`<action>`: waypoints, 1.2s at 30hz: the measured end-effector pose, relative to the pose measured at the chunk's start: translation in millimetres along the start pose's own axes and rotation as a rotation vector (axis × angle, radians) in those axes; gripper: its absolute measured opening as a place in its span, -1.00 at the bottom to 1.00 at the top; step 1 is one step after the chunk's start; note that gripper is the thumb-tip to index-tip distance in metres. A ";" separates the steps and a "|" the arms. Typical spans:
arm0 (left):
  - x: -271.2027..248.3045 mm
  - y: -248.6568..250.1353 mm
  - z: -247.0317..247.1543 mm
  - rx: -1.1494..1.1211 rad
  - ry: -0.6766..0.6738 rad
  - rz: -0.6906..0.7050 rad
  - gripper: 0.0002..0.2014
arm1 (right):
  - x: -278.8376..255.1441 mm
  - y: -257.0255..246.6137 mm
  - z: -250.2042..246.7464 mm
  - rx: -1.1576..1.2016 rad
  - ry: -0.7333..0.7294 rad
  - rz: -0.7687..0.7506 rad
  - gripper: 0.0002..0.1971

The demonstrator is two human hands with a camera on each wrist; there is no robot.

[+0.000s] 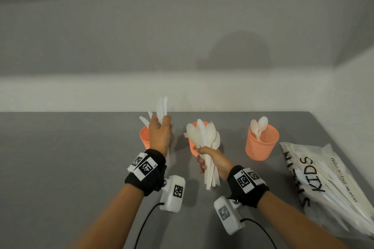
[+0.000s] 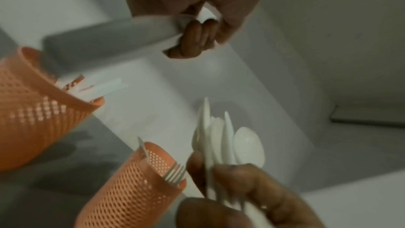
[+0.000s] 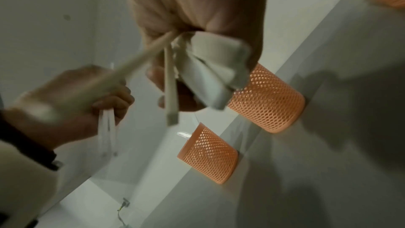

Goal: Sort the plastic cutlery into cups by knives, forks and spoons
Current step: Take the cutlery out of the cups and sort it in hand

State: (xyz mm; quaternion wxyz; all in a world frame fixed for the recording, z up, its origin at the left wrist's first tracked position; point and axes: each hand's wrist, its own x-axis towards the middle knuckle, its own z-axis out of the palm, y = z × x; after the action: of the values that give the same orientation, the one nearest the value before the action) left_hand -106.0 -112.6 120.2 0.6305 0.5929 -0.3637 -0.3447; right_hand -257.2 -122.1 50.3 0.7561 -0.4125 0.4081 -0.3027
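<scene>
We see the left hand [image 1: 160, 134] gripping upright knives [image 1: 162, 107] just above the left cup [image 1: 144, 137] — the right hand [image 1: 210, 160] clutches the mixed bundle [image 1: 204, 137].

The cutlery [image 1: 207, 143] is seen to be of smooth, matt white plastic. The cups [image 1: 261, 143] are made of orange plastic, perforated in a fine mesh below a plain rim. The table [image 1: 70, 157] is finished in matt grey. The bag [image 1: 327, 184] is of thin, slightly glossy, crinkled plastic film, printed in black.
</scene>
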 end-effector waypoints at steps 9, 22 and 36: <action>11.8 5.7 2.5 0.380 -0.375 -0.176 -0.81 | -8.4 -6.0 -10.0 0.022 -0.327 0.083 -0.52; 15.9 -6.1 13.8 0.304 -0.228 -0.022 -0.82 | -11.3 -4.4 -6.6 -0.142 -0.187 -0.009 -0.95; 45.4 2.7 3.6 0.177 -0.060 0.018 -0.73 | -11.0 -6.3 -4.9 -0.215 -0.186 -0.078 -0.90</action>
State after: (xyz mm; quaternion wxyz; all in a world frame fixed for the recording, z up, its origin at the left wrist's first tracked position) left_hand -86.4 -153.6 125.3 0.5674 0.6325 -0.4167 -0.3232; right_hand -267.5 -118.3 58.2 0.7298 -0.5327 0.3502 -0.2470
